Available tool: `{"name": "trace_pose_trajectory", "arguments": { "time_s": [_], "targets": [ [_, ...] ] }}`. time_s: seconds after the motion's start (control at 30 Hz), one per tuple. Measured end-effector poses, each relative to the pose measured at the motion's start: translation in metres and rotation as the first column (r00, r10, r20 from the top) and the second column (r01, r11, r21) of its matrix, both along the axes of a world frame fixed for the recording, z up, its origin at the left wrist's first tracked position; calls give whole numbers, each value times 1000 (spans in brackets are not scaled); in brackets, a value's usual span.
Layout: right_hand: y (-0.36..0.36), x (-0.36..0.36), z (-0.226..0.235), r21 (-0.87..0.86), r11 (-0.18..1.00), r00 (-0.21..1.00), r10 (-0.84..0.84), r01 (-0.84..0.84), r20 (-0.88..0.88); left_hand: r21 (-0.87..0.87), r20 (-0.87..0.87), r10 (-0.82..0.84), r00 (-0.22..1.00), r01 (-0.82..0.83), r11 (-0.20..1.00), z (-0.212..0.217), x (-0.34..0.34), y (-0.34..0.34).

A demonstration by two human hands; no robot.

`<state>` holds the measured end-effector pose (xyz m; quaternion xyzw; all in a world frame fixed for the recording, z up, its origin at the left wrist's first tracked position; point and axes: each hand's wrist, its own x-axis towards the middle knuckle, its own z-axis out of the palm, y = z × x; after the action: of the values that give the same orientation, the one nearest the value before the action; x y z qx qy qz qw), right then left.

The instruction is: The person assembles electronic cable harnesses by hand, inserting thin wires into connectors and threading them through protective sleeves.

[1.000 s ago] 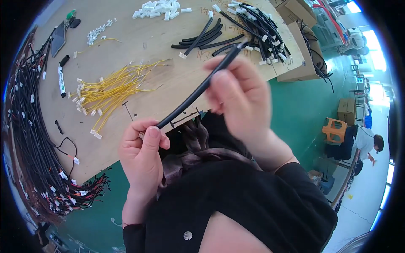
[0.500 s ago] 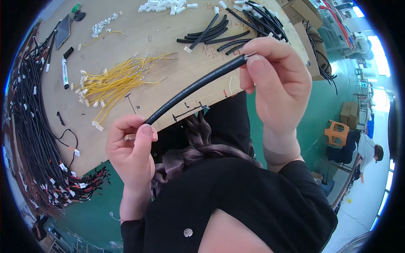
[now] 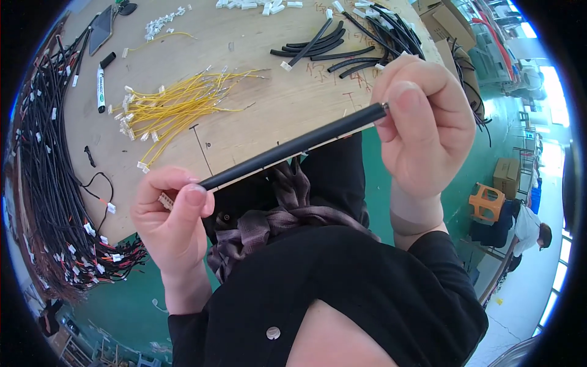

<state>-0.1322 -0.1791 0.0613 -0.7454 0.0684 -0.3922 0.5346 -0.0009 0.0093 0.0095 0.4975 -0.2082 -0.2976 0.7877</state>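
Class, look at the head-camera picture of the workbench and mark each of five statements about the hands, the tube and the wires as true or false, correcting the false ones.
1. Both hands hold one black tube between them. True.
2. The right hand grips the tube's lower end. False: it pinches the upper end; the left hand holds the lower end.
3. A bundle of yellow wires lies on the wooden table. True.
4. The marker pen lies to the right of the yellow wires. False: it lies to their left.
5. The loose black tubes lie at the table's near edge. False: they lie at the far side, beyond the held tube.
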Motion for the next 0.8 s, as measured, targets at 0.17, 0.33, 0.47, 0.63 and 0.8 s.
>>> {"name": "trace_pose_trajectory", "arguments": {
  "time_s": [0.17, 0.33, 0.47, 0.63, 0.8],
  "targets": [
    [5, 2, 0, 210, 970, 989, -139, 125, 53, -59, -30, -19, 999, 17, 998, 1, 1, 6],
    [9, 9, 1, 601, 795, 994, 108, -86, 0, -91, -36, -93, 995, 90, 992, -13, 15, 13],
    [26, 17, 1, 535, 844, 981, 90, 16, -170, 245, 422, -46, 905, -65, 967, -13, 15, 4],
    [41, 28, -3, 432, 901, 980, 119, -38, -162, 148, 404, -175, 898, 125, 981, 17, -13, -24],
    [39, 30, -7, 357, 934, 964, 112, -19, -242, 18, -113, -267, 957, 271, 962, 21, -18, -25]
  ]
}}
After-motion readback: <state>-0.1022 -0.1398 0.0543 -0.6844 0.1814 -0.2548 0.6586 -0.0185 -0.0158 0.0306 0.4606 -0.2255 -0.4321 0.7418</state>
